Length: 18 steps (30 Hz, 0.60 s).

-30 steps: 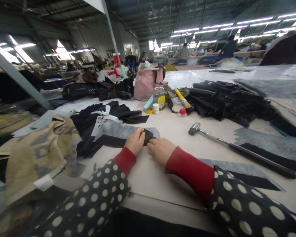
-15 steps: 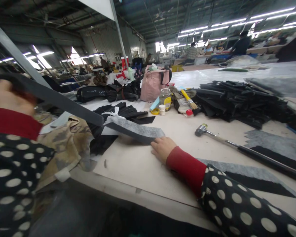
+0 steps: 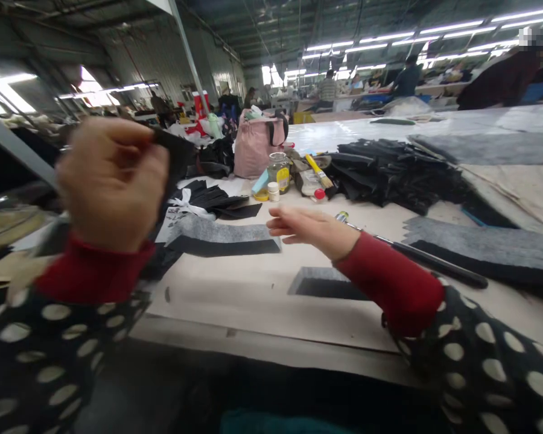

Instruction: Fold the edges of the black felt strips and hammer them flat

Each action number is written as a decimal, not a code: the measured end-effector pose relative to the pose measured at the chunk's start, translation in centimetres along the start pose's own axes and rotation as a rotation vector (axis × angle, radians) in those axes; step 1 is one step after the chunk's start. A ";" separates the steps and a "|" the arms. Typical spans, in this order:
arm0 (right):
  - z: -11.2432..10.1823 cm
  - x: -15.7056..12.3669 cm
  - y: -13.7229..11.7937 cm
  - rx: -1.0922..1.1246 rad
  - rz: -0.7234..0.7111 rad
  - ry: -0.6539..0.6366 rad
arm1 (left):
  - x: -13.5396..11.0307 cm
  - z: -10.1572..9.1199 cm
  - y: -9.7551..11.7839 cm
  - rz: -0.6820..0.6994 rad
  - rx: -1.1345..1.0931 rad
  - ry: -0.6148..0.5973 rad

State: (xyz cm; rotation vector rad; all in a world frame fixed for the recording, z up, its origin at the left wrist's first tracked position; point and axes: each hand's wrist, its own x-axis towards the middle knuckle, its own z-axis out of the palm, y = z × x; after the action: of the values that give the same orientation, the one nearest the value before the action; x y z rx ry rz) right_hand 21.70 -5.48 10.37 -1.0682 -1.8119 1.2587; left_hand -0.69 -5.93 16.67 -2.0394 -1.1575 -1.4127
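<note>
My left hand (image 3: 113,181) is raised near my face, fingers closed on a black strip (image 3: 174,154) that hangs down behind it. Out over the table hovers my right hand (image 3: 310,229), its fingers stretched and holding nothing. Below and left of it lies a grey felt piece with a black edge (image 3: 221,236). Another grey and black piece (image 3: 319,282) lies just under my right wrist. A hammer (image 3: 416,256) with a black handle lies behind my right forearm.
Black cut pieces (image 3: 398,172) are heaped at the back right, grey felt sheets (image 3: 475,244) to the right. A pink bag (image 3: 256,147), a glass jar (image 3: 279,172), a brush (image 3: 319,172) and small pots stand mid-table. Tan cloth (image 3: 0,271) lies left. Other people work far behind.
My left hand pulled the black strip off the felt piece, out to the left, then brought it up in front of me. My right hand lifted off the felt piece and opened.
</note>
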 end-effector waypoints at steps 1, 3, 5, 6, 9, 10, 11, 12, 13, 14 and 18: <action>-0.5 -0.7 -0.7 0.150 0.049 -0.043 | -0.8 1.1 1.3 0.086 0.030 -0.097; -1.2 -1.9 -1.3 0.362 0.131 -0.099 | -2.8 3.6 4.5 0.362 -0.028 -0.266; -1.7 -3.0 -0.7 0.469 0.170 -0.100 | -4.6 5.6 7.5 0.475 -0.127 -0.418; -2.0 -3.4 0.0 0.495 0.181 -0.087 | -5.2 6.3 8.6 0.491 -0.200 -0.485; -3.3 -4.7 2.4 0.472 0.214 -0.053 | -5.4 7.2 9.8 0.426 -0.408 -0.607; -3.8 -5.2 3.0 0.431 0.223 -0.054 | -5.1 7.3 9.6 0.372 -0.450 -0.616; -4.3 -5.7 3.4 0.378 0.223 -0.056 | -4.8 7.4 9.2 0.306 -0.480 -0.625; -4.8 -6.3 3.6 0.318 0.211 -0.053 | -4.5 7.5 8.7 0.235 -0.505 -0.653; -5.3 -6.9 3.6 0.255 0.189 -0.040 | -4.2 7.8 8.2 0.167 -0.535 -0.722; -5.8 -7.5 3.5 0.193 0.159 -0.015 | -4.1 8.1 7.6 0.104 -0.576 -0.827; -7.8 -10.4 3.2 -0.006 0.046 0.184 | -4.5 9.8 6.0 -0.131 -0.795 -1.288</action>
State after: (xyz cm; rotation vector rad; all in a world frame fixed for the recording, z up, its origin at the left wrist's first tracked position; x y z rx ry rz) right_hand 33.74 -11.12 8.90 -1.1947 -1.6616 1.1421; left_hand 9.13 -4.26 9.33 -3.7312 -1.1922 -0.4357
